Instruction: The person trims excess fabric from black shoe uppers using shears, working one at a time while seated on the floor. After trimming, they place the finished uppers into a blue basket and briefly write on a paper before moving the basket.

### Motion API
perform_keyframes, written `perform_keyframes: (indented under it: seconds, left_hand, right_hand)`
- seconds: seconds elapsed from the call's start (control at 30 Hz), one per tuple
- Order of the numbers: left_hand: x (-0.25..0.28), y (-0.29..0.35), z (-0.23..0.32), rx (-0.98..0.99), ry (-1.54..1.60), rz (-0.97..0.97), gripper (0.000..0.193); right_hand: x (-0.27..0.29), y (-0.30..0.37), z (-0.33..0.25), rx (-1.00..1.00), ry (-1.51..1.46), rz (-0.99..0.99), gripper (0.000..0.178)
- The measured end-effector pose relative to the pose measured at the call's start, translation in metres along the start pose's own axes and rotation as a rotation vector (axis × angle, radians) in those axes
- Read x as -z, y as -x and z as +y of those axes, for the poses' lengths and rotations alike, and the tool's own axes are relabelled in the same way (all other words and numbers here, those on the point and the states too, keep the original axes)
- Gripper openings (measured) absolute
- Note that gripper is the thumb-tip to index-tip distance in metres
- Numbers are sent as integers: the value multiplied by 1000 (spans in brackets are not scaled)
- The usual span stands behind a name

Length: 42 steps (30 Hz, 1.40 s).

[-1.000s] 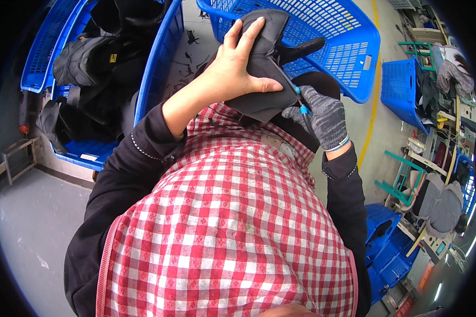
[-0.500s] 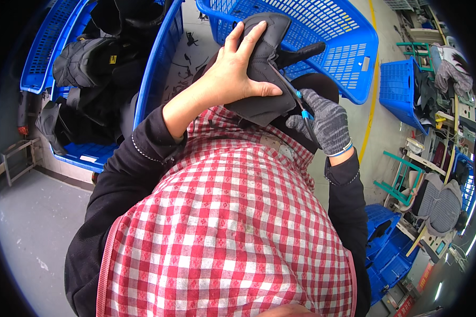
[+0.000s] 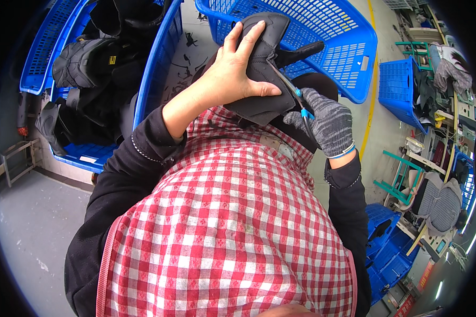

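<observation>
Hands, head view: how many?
2. The left hand, bare, lies over the dark grey piece, top centre; the right hand, in a grey glove, holds scissors at the piece's right edge. No others show; clutter at right could hide some.

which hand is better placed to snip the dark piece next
Probably the right hand: it holds the scissors, blades at the edge of the dark piece. The left hand is spread over that piece, with no visible tool.
</observation>
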<state>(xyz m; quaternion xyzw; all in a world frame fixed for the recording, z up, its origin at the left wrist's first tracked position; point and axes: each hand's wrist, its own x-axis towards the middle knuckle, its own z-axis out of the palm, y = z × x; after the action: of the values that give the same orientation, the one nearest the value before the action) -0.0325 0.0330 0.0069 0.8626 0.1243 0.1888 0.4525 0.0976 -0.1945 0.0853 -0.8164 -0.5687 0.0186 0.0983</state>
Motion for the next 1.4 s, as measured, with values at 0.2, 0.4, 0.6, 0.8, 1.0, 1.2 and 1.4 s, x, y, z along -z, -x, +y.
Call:
perform_keyframes:
  seconds: [0.2,0.4,0.6,0.8,1.0,1.2,1.4]
  left_hand:
    - [3,-1,-4,-14,15,-10,132]
    - [17,23,-18,-15,227,47,119]
    - [42,110,-2,702,849,21,56]
    - [9,73,25,813,1491,225,55]
    - [68,-41,43,168,916,139,37]
    - [79,-114,41,3,230,-272,52]
    - [47,-119,-7,82,99,-430,43]
  right_hand:
    - [-15,-1,3,-17,-124,4,56]
    - [-39,1,-10,-5,-327,102,54]
    - [-32,3,-9,-42,-296,94,52]
    - [-38,-6,-17,-76,-248,94,48]
    - [-8,22,0,-275,-641,265,35]
    - [6,48,7,-276,-1819,-29,44]
    - [-6,54,-15,-435,-1432,-266,80]
